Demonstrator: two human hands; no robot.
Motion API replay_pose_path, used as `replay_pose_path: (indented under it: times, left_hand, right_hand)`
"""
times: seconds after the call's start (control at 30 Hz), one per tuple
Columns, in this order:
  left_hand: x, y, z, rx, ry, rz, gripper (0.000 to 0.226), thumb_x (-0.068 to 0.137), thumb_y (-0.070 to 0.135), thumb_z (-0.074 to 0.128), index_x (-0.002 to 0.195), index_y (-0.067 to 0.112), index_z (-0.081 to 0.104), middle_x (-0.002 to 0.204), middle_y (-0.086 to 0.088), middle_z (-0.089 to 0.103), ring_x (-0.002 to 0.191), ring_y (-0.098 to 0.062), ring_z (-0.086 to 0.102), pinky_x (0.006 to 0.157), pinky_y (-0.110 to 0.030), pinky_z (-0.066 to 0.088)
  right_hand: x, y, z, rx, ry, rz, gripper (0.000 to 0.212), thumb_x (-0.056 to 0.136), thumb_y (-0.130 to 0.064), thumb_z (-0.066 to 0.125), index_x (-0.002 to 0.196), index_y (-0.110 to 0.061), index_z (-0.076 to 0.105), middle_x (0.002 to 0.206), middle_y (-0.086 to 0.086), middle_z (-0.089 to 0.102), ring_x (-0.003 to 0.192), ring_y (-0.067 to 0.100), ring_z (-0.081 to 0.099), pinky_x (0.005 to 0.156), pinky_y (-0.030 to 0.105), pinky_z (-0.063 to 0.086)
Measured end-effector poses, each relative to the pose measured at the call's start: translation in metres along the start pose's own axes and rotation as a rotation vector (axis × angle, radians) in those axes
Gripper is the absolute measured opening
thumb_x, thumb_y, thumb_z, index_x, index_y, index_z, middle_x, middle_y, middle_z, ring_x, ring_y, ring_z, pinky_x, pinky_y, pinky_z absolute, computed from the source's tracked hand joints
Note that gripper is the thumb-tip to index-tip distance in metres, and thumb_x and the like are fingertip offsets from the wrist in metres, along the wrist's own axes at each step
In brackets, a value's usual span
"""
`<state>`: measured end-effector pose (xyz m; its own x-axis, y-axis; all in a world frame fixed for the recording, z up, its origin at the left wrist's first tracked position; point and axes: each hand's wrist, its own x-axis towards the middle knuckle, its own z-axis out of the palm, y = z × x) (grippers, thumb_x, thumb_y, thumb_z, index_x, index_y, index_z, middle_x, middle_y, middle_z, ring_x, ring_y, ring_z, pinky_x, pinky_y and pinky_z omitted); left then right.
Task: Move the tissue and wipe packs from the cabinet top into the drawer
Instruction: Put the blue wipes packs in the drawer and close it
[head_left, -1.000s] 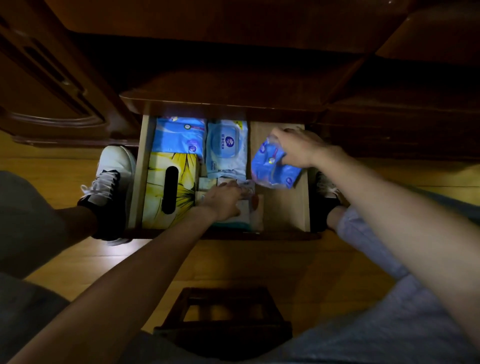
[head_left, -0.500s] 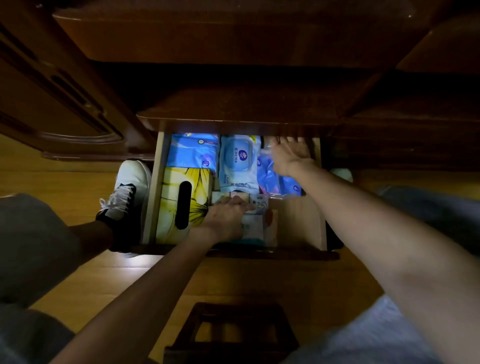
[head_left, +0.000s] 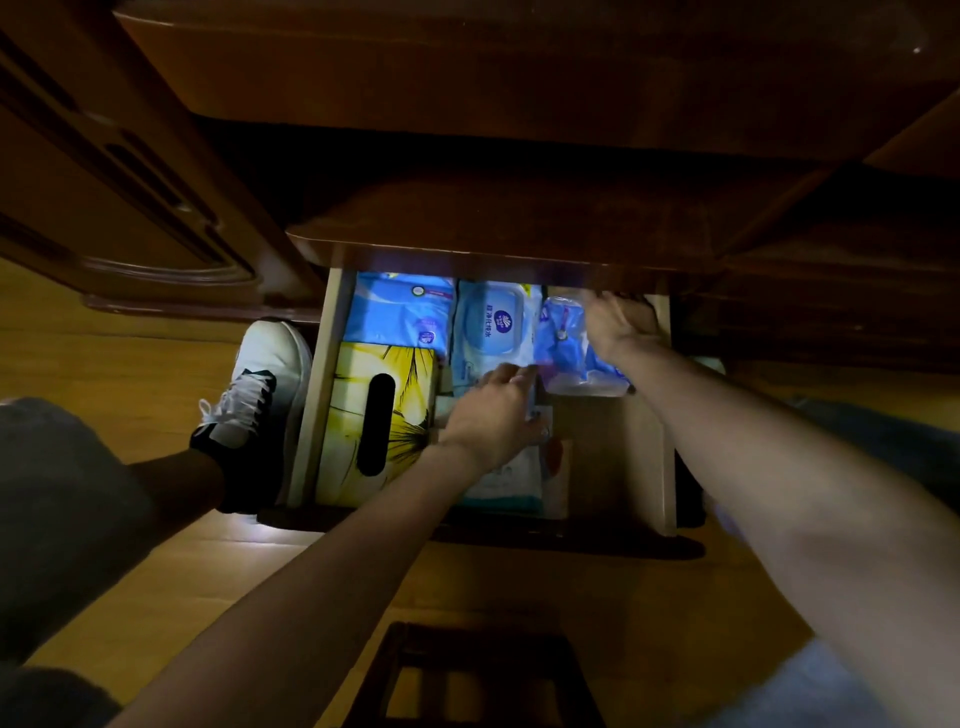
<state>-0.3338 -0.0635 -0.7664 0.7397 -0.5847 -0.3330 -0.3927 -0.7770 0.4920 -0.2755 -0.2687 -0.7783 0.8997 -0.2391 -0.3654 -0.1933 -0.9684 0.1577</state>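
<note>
Your right hand (head_left: 618, 325) rests spread on the blue tissue pack (head_left: 563, 345), pressing rather than clasping it, at the drawer (head_left: 667, 415)'s one o'clock corner. The pack's long axis runs twelve to six. Your left hand (head_left: 493, 415) lies flat, grasping nothing, at its eight o'clock, fingertips touching the pack's edge beside the wipe pack (head_left: 493, 327).
</note>
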Motion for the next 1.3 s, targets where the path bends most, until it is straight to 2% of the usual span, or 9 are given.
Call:
replay_pose_path:
  times: [0.3, 0.47, 0.7, 0.83, 0.93, 1.03, 1.1, 1.2, 1.3]
  left_hand:
    - [0.063, 0.026, 0.03, -0.071, -0.113, -0.125, 0.073, 0.093, 0.011, 0.054, 0.156, 0.011, 0.017, 0.146, -0.015, 0.04, 0.127, -0.035, 0.047, 0.098, -0.047, 0.046]
    - [0.06, 0.024, 0.04, -0.119, -0.011, -0.091, 0.078, 0.094, 0.03, 0.058, 0.157, 0.011, 0.016, 0.152, -0.011, 0.035, 0.133, -0.031, 0.04, 0.099, -0.045, 0.047]
    - [0.052, 0.026, 0.042, -0.248, 0.219, -0.01, 0.075, 0.093, 0.026, 0.062, 0.157, 0.019, 0.023, 0.16, -0.004, 0.032, 0.122, -0.03, 0.057, 0.087, -0.043, 0.055]
    - [0.052, 0.022, 0.044, -0.218, 0.239, 0.026, 0.08, 0.093, 0.017, 0.062, 0.158, 0.019, 0.016, 0.161, -0.006, 0.028, 0.111, -0.032, 0.063, 0.076, -0.04, 0.056]
    - [0.058, 0.026, 0.052, -0.207, 0.098, 0.023, 0.082, 0.097, 0.018, 0.055, 0.158, 0.015, 0.0, 0.166, -0.008, 0.006, 0.126, -0.032, 0.053, 0.081, -0.038, 0.051]
    - [0.063, 0.026, 0.061, -0.207, -0.112, 0.019, 0.085, 0.094, 0.009, 0.051, 0.156, 0.009, -0.008, 0.165, -0.009, -0.01, 0.15, -0.031, 0.015, 0.108, -0.042, 0.04]
    - [0.065, 0.024, 0.06, -0.202, -0.146, 0.022, 0.089, 0.09, 0.009, 0.054, 0.156, 0.009, -0.007, 0.166, -0.009, -0.008, 0.152, -0.027, 0.007, 0.114, -0.045, 0.036]
    - [0.072, 0.022, 0.053, -0.241, -0.062, -0.047, 0.088, 0.091, 0.014, 0.058, 0.157, 0.008, 0.0, 0.166, -0.01, 0.004, 0.151, -0.025, 0.012, 0.116, -0.04, 0.033]
    - [0.077, 0.023, 0.049, -0.44, -0.043, -0.165, 0.079, 0.095, 0.018, 0.058, 0.158, 0.011, 0.01, 0.153, -0.009, 0.037, 0.136, -0.025, 0.043, 0.104, -0.029, 0.043]
  right_hand:
    - [-0.005, 0.012, 0.004, -0.092, 0.049, -0.095, 0.043, 0.095, -0.007, 0.042, 0.138, -0.009, 0.046, 0.112, 0.018, 0.07, 0.103, 0.036, 0.067, 0.082, 0.044, 0.052]
    - [-0.017, 0.015, 0.006, -0.103, 0.012, -0.129, 0.061, 0.095, -0.037, 0.049, 0.15, -0.016, 0.031, 0.142, 0.013, 0.055, 0.129, 0.031, 0.052, 0.103, 0.043, 0.038]
    - [-0.048, 0.037, 0.002, 0.028, -0.061, -0.267, 0.122, 0.071, -0.075, 0.052, 0.157, -0.012, -0.008, 0.165, 0.018, 0.01, 0.148, 0.035, 0.02, 0.122, 0.043, 0.01]
    - [-0.052, 0.045, 0.0, -0.038, -0.097, -0.286, 0.144, 0.057, -0.075, 0.068, 0.154, -0.017, -0.021, 0.166, 0.018, 0.002, 0.15, 0.036, 0.013, 0.121, 0.047, -0.003]
    - [-0.052, 0.041, 0.004, -0.231, 0.008, -0.251, 0.14, 0.062, -0.067, 0.074, 0.154, -0.013, -0.017, 0.161, 0.02, 0.016, 0.14, 0.037, 0.03, 0.12, 0.049, 0.007]
    - [-0.05, 0.032, 0.009, -0.347, -0.043, -0.238, 0.128, 0.072, -0.062, 0.072, 0.157, -0.015, -0.012, 0.164, 0.022, 0.007, 0.15, 0.038, 0.012, 0.122, 0.051, 0.001]
    - [-0.046, 0.025, 0.011, -0.383, -0.1, -0.201, 0.116, 0.083, -0.065, 0.059, 0.158, -0.016, -0.014, 0.165, 0.023, 0.002, 0.152, 0.039, 0.005, 0.122, 0.051, -0.001]
    - [-0.037, 0.016, 0.013, -0.396, -0.136, -0.131, 0.103, 0.09, -0.066, 0.049, 0.158, -0.018, -0.012, 0.165, 0.022, 0.002, 0.152, 0.038, 0.005, 0.122, 0.052, -0.001]
    - [-0.026, 0.015, 0.013, -0.358, -0.175, -0.111, 0.1, 0.092, -0.06, 0.051, 0.158, -0.019, -0.011, 0.166, 0.019, 0.001, 0.153, 0.036, 0.005, 0.123, 0.049, 0.0]
